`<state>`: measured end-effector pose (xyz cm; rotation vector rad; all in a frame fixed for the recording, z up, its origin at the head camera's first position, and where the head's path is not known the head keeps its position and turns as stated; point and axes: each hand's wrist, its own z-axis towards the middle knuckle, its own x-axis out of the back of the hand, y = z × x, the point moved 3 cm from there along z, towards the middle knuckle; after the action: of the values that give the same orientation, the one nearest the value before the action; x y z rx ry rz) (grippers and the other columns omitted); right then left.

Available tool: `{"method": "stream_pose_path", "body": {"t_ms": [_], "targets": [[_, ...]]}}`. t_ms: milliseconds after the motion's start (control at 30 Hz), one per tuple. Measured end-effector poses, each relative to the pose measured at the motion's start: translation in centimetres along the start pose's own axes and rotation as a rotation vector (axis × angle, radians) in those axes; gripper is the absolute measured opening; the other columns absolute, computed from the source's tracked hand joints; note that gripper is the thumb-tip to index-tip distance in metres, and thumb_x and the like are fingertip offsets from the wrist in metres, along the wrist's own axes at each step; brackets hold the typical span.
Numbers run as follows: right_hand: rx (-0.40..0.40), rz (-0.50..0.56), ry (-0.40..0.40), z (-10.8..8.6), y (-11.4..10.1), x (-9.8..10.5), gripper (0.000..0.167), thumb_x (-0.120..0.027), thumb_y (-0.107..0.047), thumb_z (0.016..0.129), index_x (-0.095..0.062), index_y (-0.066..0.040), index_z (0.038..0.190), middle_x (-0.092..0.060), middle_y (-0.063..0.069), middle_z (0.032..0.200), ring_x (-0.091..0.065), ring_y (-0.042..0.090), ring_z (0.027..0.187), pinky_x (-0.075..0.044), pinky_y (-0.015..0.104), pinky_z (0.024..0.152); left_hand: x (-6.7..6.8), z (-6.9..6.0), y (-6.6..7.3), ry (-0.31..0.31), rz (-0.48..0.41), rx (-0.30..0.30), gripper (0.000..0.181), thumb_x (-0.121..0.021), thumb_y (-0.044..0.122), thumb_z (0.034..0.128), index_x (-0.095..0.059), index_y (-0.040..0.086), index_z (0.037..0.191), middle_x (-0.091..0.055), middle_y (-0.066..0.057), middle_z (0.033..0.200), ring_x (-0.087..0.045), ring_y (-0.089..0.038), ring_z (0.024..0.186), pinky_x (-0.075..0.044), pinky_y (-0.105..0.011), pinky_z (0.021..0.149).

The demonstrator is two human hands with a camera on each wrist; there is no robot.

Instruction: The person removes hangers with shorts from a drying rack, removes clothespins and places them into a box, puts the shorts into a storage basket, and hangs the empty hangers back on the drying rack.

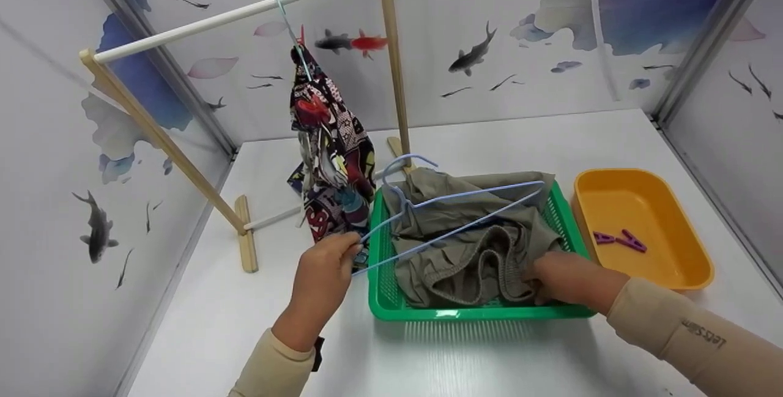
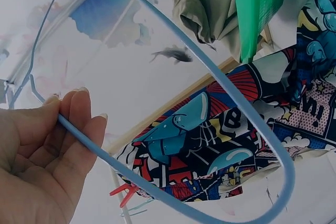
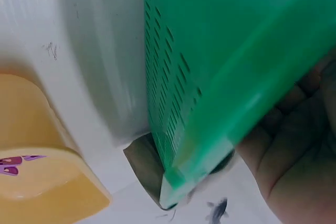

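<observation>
My left hand [image 1: 324, 281] pinches one end of a blue hanger [image 1: 474, 224], which slants over a green basket [image 1: 483, 313]. In the left wrist view, thumb and fingers of the left hand [image 2: 58, 156] close on the hanger's wire [image 2: 231, 90]. Olive-grey cloth with a gathered waistband [image 1: 452, 262] lies bunched in the basket. At the basket's front right, my right hand [image 1: 569, 278] touches the cloth near the waistband, its fingertips partly hidden. In the right wrist view, the right hand [image 3: 299, 145] is partly behind the basket's rim [image 3: 252, 98].
A rack with a white bar [image 1: 238, 14] and wooden legs stands at the left; patterned cloth [image 1: 336, 158] hangs from it on a light hanger, with a red clip [image 2: 124, 193]. Right of the basket is a yellow tray [image 1: 648, 201] holding purple clips [image 1: 630, 241].
</observation>
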<state>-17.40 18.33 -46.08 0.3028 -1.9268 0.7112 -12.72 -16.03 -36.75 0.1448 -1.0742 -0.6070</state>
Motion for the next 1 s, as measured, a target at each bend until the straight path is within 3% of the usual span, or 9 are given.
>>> {"method": "stream_pose_path", "body": {"t_ms": [167,367,467,633,767,867,1000], "targets": [[0.011,0.006,0.025,-0.2,-0.1,0.6,0.022,-0.078,-0.016,0.08,-0.058,-0.017,0.074,-0.04,-0.008,0.059,-0.045,0.01,0.06,-0.04,0.025,0.057,0.2,0.2,0.1,-0.023,-0.006,0.028,0.014,-0.068,0.002,0.0866,-0.071,-0.001,0.1,-0.071,-0.011,0.091,-0.068,-0.021,0.081,-0.058,-0.035,0.076],[-0.004,0.015,0.06,-0.6,-0.2,1.1,0.01,-0.077,-0.016,0.082,-0.068,-0.014,0.086,-0.045,-0.009,0.061,-0.047,0.009,0.062,-0.046,0.023,0.059,0.7,0.5,0.1,-0.051,-0.066,0.064,0.012,-0.067,0.003,0.0883,-0.071,0.0,0.1,-0.07,-0.009,0.09,-0.064,-0.019,0.078,-0.058,-0.034,0.074],[-0.006,0.019,0.117,-0.9,0.0,1.7,0.011,-0.074,-0.014,0.084,-0.069,-0.012,0.093,-0.05,-0.01,0.065,-0.05,0.009,0.063,-0.052,0.025,0.062,1.1,0.8,0.1,-0.056,-0.113,0.073,0.012,-0.066,0.003,0.0886,-0.071,0.0,0.099,-0.07,-0.009,0.09,-0.064,-0.018,0.077,-0.058,-0.033,0.071],[-0.006,0.016,0.231,-1.2,0.7,2.8,0.02,-0.069,-0.007,0.087,-0.069,-0.006,0.106,-0.065,-0.001,0.087,-0.059,0.015,0.074,-0.059,0.036,0.071,1.6,1.3,0.0,-0.039,-0.137,0.078,0.011,-0.066,0.003,0.0892,-0.071,0.0,0.099,-0.069,-0.008,0.089,-0.063,-0.016,0.076,-0.056,-0.032,0.068],[-0.078,0.02,0.281,-1.4,1.9,3.2,0.031,-0.07,-0.006,0.087,-0.066,-0.005,0.118,-0.066,0.011,0.11,-0.064,0.029,0.095,-0.056,0.046,0.081,2.0,1.5,-0.1,-0.022,-0.156,0.09,0.009,-0.066,0.004,0.0898,-0.07,0.001,0.098,-0.067,-0.007,0.086,-0.059,-0.015,0.073,-0.055,-0.032,0.066],[-0.155,0.039,0.31,-1.8,3.0,3.4,0.041,-0.072,-0.01,0.086,-0.062,-0.005,0.125,-0.062,0.017,0.12,-0.06,0.038,0.108,-0.052,0.054,0.087,2.1,1.5,-0.2,-0.033,-0.188,0.132,0.008,-0.065,0.005,0.0906,-0.069,0.002,0.097,-0.066,-0.005,0.084,-0.057,-0.014,0.073,-0.053,-0.03,0.065],[-0.215,0.056,0.361,-2.4,4.4,3.5,0.046,-0.072,-0.011,0.087,-0.057,0.001,0.129,-0.057,0.024,0.125,-0.055,0.042,0.111,-0.048,0.058,0.09,2.2,1.5,-0.4,-0.06,-0.242,0.215,0.007,-0.065,0.007,0.0913,-0.068,0.003,0.096,-0.067,-0.004,0.083,-0.057,-0.013,0.073,-0.049,-0.026,0.062]]}}
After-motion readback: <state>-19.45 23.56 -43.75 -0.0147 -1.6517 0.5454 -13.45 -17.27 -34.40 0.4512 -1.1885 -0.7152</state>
